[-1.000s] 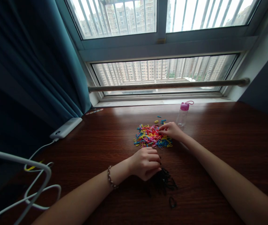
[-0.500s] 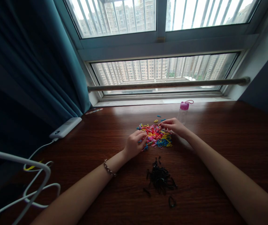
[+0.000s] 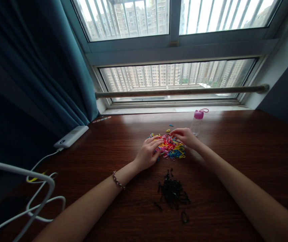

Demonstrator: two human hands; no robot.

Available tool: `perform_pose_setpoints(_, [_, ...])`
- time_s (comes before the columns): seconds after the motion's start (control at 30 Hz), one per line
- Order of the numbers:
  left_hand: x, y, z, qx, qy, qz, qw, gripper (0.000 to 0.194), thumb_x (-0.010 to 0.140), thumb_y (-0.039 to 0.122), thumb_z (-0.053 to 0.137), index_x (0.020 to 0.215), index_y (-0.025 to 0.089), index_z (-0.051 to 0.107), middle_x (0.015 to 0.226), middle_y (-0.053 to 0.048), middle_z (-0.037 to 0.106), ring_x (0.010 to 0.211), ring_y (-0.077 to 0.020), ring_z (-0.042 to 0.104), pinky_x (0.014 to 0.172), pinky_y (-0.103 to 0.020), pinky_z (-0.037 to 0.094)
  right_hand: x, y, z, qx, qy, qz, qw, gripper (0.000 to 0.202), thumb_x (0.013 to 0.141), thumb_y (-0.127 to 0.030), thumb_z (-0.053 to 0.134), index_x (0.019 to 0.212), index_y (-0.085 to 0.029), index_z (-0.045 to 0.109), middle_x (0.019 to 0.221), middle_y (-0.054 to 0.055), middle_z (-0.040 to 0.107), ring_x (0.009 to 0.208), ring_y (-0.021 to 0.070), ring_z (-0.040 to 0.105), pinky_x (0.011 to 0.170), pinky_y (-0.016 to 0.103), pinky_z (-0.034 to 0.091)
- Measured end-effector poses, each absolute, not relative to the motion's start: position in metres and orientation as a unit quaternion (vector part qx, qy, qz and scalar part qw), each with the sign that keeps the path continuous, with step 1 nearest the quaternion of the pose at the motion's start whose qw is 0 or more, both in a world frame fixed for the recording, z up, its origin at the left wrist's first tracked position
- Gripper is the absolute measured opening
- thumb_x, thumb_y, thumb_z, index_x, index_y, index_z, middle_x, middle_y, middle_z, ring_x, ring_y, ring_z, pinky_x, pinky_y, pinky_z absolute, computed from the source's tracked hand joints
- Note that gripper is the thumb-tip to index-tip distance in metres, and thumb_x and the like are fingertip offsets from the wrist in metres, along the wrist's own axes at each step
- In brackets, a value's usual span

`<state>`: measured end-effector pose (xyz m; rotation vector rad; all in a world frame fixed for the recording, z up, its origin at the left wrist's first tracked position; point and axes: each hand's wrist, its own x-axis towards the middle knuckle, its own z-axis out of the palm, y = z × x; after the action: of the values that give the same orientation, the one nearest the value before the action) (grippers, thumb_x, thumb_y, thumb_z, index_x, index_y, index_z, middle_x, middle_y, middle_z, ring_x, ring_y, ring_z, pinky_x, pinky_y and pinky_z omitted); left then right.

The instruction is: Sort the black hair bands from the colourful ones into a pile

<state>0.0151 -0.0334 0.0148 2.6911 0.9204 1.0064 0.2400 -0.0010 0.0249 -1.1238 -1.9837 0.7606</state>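
Note:
A pile of small colourful rubber bands (image 3: 170,148) lies on the wooden table in front of me. My left hand (image 3: 149,153) rests at the left side of it, fingers stretched out over the bands and spread a little. At the far right edge of the pile is my right hand (image 3: 185,137), its thumb and fingertips closed together among the bands. What it pinches, if anything, is too small to make out. Nearer to me lies a separate heap of black rubber bands (image 3: 173,191), with a loose black loop (image 3: 184,216) below it.
A clear bottle with a pink lid (image 3: 198,115) stands just behind my right hand. To the left, a white power bank (image 3: 71,136) lies by the blue curtain, with a looping white cable (image 3: 40,174). A rail (image 3: 181,91) crosses the window behind the table (image 3: 234,141).
My left hand has stretched its fingers out and reached slightly further over the pile. My right hand has shifted a little left, staying at the pile's far edge.

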Motion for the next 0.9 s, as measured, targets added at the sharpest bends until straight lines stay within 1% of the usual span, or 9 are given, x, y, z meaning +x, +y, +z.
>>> perform_pose_setpoints(0.07, [0.015,-0.034,0.015,0.893,0.302,0.329,0.059,0.033,0.081,0.019,0.050,0.114,0.022,0.052,0.117,-0.007,0.057,0.119,-0.0238,0.042,0.098,-0.048,0.034,0.239,0.009,0.007,-0.433,-0.811,0.154,0.363,0.024,0.085,-0.024,0.047,0.100,-0.017,0.065,0.108,0.009,0.062,0.106,0.0223,0.052,0.092,0.039,0.041])
perform_pose_setpoints(0.13, [0.015,-0.033,0.014,0.892,0.309,0.326,0.056,0.033,0.080,0.019,0.051,0.113,0.022,0.052,0.118,-0.007,0.056,0.119,-0.0238,0.041,0.099,-0.048,0.033,0.237,0.014,-0.007,-0.446,-0.837,0.077,0.308,0.027,0.086,-0.023,0.046,0.106,-0.019,0.062,0.118,0.008,0.057,0.119,0.0244,0.040,0.100,0.044,0.032])
perform_pose_setpoints(0.2, [0.015,-0.032,0.013,0.888,0.320,0.325,0.056,0.032,0.080,0.020,0.052,0.112,0.021,0.053,0.119,-0.007,0.056,0.119,-0.0235,0.041,0.099,-0.047,0.032,0.236,0.016,-0.017,-0.470,-0.841,0.047,0.263,0.028,0.087,-0.025,0.045,0.109,-0.020,0.061,0.120,0.007,0.056,0.121,0.0259,0.037,0.101,0.046,0.028])
perform_pose_setpoints(0.27, [0.015,-0.032,0.011,0.884,0.330,0.327,0.057,0.031,0.081,0.022,0.051,0.112,0.022,0.053,0.119,-0.006,0.056,0.120,-0.0232,0.041,0.100,-0.047,0.032,0.236,0.017,-0.020,-0.480,-0.840,0.044,0.249,0.028,0.087,-0.025,0.043,0.107,-0.020,0.062,0.117,0.006,0.057,0.118,0.0250,0.040,0.101,0.045,0.028])
perform_pose_setpoints(0.4, [0.015,-0.030,0.009,0.875,0.343,0.337,0.058,0.030,0.082,0.022,0.049,0.112,0.022,0.053,0.119,-0.006,0.056,0.121,-0.0233,0.039,0.100,-0.048,0.031,0.240,0.018,-0.012,-0.458,-0.830,0.097,0.305,0.028,0.087,-0.022,0.041,0.095,-0.016,0.067,0.104,0.008,0.064,0.106,0.0211,0.051,0.098,0.039,0.033])
perform_pose_setpoints(0.57, [0.013,-0.028,0.009,0.863,0.336,0.371,0.069,0.028,0.084,0.018,0.045,0.111,0.020,0.053,0.117,-0.006,0.056,0.119,-0.0220,0.041,0.100,-0.045,0.033,0.241,0.007,0.013,-0.417,-0.747,0.315,0.411,0.036,0.084,-0.041,0.046,0.091,-0.014,0.068,0.096,0.009,0.066,0.092,0.0207,0.060,0.084,0.033,0.045])
perform_pose_setpoints(0.63, [0.012,-0.028,0.010,0.856,0.331,0.389,0.076,0.030,0.084,0.018,0.045,0.113,0.020,0.051,0.116,-0.007,0.056,0.117,-0.0208,0.043,0.100,-0.043,0.036,0.237,-0.001,0.023,-0.388,-0.718,0.414,0.402,0.039,0.080,-0.046,0.051,0.092,-0.013,0.068,0.090,0.009,0.068,0.085,0.0201,0.062,0.077,0.032,0.048])
perform_pose_setpoints(0.7, [0.010,-0.027,0.011,0.851,0.325,0.405,0.080,0.030,0.085,0.019,0.045,0.114,0.020,0.050,0.115,-0.007,0.056,0.114,-0.0199,0.046,0.097,-0.041,0.038,0.231,-0.009,0.031,-0.365,-0.715,0.457,0.384,0.039,0.077,-0.046,0.055,0.090,-0.012,0.068,0.086,0.008,0.068,0.080,0.0195,0.062,0.073,0.031,0.049])
perform_pose_setpoints(0.9, [0.008,-0.026,0.009,0.848,0.294,0.432,0.090,0.017,0.083,0.022,0.049,0.096,0.020,0.061,0.092,-0.006,0.065,0.092,-0.0180,0.057,0.085,-0.037,0.045,0.216,-0.021,0.044,-0.307,-0.772,0.433,0.350,0.034,0.076,-0.044,0.057,0.082,-0.014,0.070,0.090,0.008,0.067,0.086,0.0199,0.060,0.078,0.031,0.047])
